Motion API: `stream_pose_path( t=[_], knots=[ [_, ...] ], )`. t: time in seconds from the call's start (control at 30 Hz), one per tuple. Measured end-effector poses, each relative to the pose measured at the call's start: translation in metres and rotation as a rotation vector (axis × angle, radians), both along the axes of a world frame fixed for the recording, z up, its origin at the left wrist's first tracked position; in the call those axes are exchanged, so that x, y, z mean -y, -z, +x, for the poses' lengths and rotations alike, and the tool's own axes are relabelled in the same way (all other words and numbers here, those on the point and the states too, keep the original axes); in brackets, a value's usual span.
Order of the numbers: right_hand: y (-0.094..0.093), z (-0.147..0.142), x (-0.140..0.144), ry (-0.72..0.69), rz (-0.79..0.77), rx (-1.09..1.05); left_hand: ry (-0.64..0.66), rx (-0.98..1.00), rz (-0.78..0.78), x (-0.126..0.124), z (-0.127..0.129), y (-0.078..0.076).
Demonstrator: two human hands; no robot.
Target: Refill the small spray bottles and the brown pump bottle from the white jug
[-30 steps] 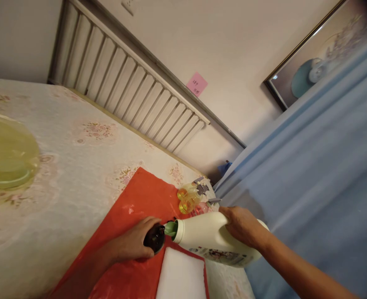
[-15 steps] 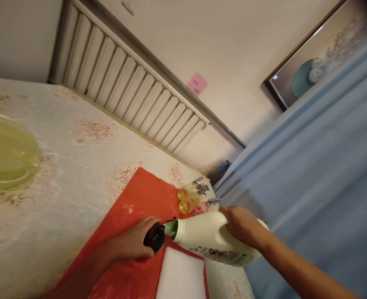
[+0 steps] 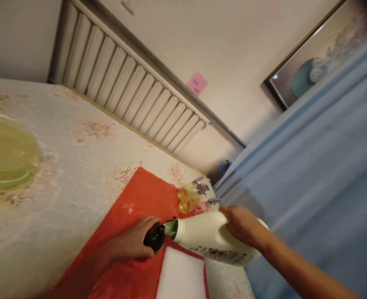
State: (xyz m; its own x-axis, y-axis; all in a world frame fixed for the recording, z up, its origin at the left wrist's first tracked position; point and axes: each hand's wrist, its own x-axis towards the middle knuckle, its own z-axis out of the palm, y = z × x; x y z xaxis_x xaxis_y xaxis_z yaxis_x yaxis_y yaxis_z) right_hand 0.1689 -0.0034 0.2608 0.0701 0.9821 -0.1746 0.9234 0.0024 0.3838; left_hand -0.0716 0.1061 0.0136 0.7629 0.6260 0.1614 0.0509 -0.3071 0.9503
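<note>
In the head view, my right hand (image 3: 244, 226) grips the handle of a large cream jug-shaped bottle (image 3: 202, 232), tipped on its side with its mouth to the left. A green spout (image 3: 171, 228) shows inside that mouth. My left hand (image 3: 139, 238) is wrapped round a small dark bottle (image 3: 154, 237), whose neck meets the spout. Whether liquid is flowing between them I cannot tell. Both are above a red cloth (image 3: 139, 195). A white foam-like block (image 3: 181, 276) lies below the big bottle.
Small bottles with yellow liquid (image 3: 188, 203) and one with pink liquid (image 3: 200, 208) stand behind the big bottle. A yellow transparent basin (image 3: 8, 145) sits at the left on the flowered tablecloth (image 3: 77, 166). A radiator (image 3: 124, 79) lines the wall; a blue curtain (image 3: 311, 174) hangs at right.
</note>
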Motion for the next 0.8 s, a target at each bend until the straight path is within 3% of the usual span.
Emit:
stream_pose_path(
  t=[0.8],
  knots=[
    [-0.0023,-0.0017,-0.0003,0.041,-0.027,0.046,-0.002,-0.001,0.015,0.0004,-0.0009,-0.0007]
  ],
)
